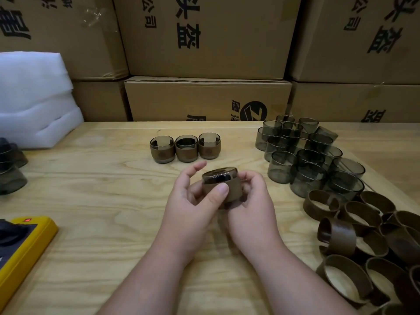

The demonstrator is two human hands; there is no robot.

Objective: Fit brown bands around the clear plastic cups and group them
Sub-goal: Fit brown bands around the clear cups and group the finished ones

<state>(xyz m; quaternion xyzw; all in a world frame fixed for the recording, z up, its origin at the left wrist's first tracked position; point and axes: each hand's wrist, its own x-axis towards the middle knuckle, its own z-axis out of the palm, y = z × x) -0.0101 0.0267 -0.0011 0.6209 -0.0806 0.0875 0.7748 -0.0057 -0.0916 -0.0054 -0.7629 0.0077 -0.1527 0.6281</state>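
Loose brown bands (363, 237) crowd the table's (102, 178) right, bare cups (302, 155) behind. Both hands, left (193, 201) and right (254, 201), grip a smoky, banded cup (221, 185).

We see only two bare forearms and two hands of the person; the arms come in from the lower edge of the view. The left hand (193, 201) and the right hand (252, 201) wear no glove, no ring and no watch. No sleeve covers the wrists or the forearms below the hands, so no clothing is visible at all. The fingers are short and rounded. On the left hand we see the thumb nail, which is cut short and has no paint. The rest of the body is outside the view.
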